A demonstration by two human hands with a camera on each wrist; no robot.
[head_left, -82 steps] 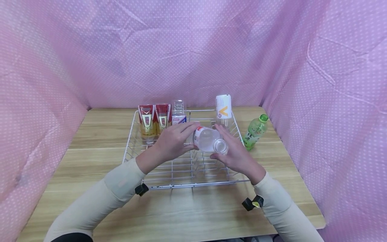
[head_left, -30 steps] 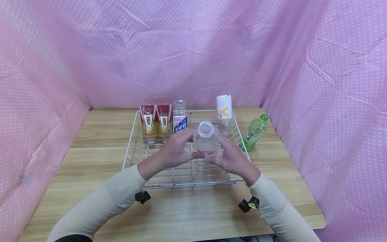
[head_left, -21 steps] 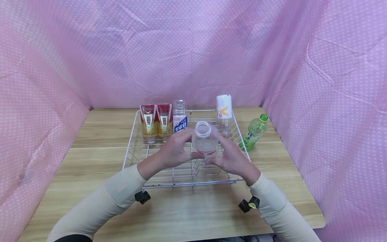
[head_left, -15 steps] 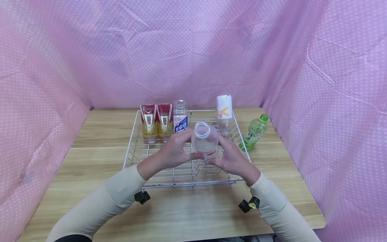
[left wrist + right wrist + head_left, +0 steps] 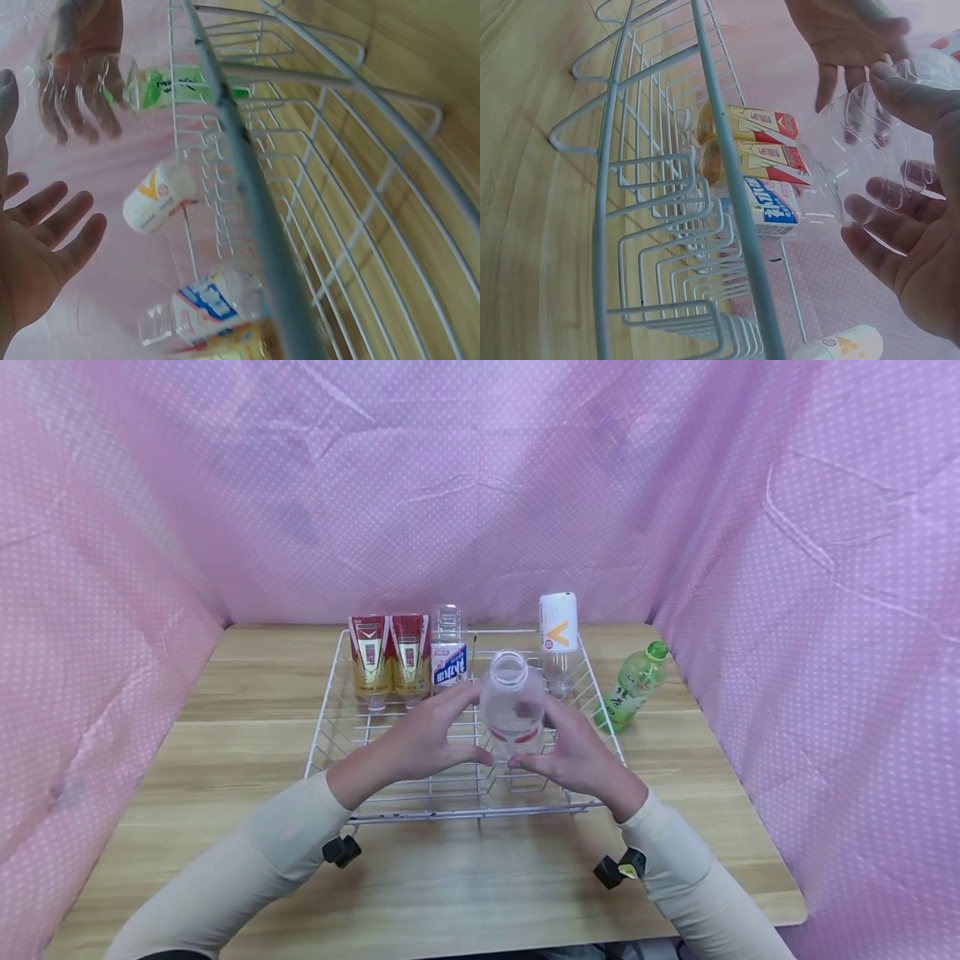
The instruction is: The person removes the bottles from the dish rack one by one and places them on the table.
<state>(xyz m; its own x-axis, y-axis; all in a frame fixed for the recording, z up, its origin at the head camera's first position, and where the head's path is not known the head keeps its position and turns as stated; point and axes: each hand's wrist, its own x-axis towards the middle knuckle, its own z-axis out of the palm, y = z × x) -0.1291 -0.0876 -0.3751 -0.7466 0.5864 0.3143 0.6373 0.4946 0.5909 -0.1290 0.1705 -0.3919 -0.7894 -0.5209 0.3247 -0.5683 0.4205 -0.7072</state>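
A clear bottle (image 5: pixel 513 710) with its uncapped mouth upward is held above the white wire rack (image 5: pixel 480 814). My right hand (image 5: pixel 581 752) grips it from the right, thumb in front and fingers behind, as the right wrist view also shows with the bottle (image 5: pixel 892 142) in the curled right hand (image 5: pixel 922 225). On its left side my left hand (image 5: pixel 420 735) has its thumb and fingers spread; in the left wrist view the left hand (image 5: pixel 37 247) is apart from the bottle (image 5: pixel 79 90), fingers extended.
At the rack's back left stand two red and gold packs (image 5: pixel 371 656) and a clear bottle with a blue and white label (image 5: pixel 448 664), necks down. A white-labelled bottle (image 5: pixel 558 622) stands inverted at back right. A green bottle (image 5: pixel 633 685) leans outside the rack's right side.
The bottle was turned from lying sideways to mouth up between both hands. Since half a second ago my left hand has loosened, its thumb moving away from the bottle.
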